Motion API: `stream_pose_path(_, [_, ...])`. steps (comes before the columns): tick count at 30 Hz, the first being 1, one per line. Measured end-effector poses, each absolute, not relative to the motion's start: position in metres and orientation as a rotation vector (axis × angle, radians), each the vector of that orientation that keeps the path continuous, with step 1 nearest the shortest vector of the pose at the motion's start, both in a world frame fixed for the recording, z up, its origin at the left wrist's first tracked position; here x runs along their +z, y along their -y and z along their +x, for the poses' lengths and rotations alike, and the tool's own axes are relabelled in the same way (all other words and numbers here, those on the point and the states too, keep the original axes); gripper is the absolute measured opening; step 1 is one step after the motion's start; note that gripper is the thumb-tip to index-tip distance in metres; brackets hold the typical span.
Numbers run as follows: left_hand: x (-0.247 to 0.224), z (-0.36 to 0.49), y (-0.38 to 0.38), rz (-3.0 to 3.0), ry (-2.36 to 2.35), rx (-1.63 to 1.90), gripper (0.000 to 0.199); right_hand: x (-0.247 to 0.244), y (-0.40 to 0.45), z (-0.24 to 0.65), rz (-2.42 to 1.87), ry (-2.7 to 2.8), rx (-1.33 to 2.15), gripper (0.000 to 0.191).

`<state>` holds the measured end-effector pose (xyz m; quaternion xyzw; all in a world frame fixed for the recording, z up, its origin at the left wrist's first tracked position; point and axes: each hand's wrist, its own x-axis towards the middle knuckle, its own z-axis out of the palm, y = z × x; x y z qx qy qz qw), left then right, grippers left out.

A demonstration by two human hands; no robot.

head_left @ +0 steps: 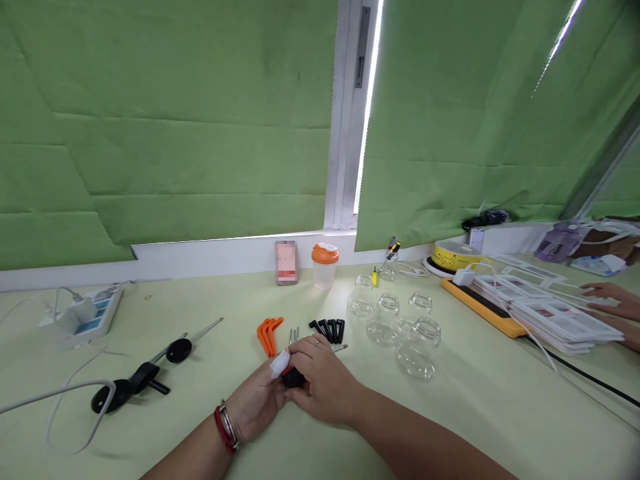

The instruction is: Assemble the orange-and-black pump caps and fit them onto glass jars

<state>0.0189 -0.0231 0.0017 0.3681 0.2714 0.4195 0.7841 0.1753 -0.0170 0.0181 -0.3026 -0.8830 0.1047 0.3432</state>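
Near the front of the table (190, 400), head view: both hands together, worked close over a small black piece (294, 379).
Right hand (327, 387): thumb and fingers pinching the black piece; most of it hidden.
Left hand (260, 403): against the same piece, white wrap (280, 364) by the thumb; fingertips covered, can't tell if it pinches.
Thin metal tip (342, 348): pokes out past right hand; can't tell what it belongs to.
Loose parts: orange angled pieces (269, 335), metal pins (295, 335), black angled pieces (333, 330), all just beyond the hands.
Glass jars (417, 357): grouped right of the black angled pieces.
Black-ended rods (143, 378): lying to the left, white cable (111, 393) across one end.
Slip risk: small piece, mostly covered; uneven finger pressure could pop it loose.
Pin risk: knuckles sit close; a forward nudge could roll pins away.
Jar risk: right elbow or hand swinging outward could knock glass.
Cable risk: tug could drag a rod.
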Motion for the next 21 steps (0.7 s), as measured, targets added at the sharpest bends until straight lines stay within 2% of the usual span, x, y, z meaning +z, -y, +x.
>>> stream_pose_path(2, [0.005, 0.018, 0.024, 0.876, -0.544, 0.882, 0.03, 0.019, 0.018, 0.176, -0.771, 2.302, 0.278, 0.029])
stream_pose_path(7, [0.016, 0.022, 0.026, 1.075, -0.501, 0.828, 0.048, 0.02, 0.017, 0.177, -0.724, 2.332, 0.279, 0.035])
stream_pose_path(21, [0.02, 0.028, 0.028, 1.25, -0.606, 0.858, 0.036, 0.019, 0.017, 0.177, -0.658, 2.39, 0.248, 0.035])
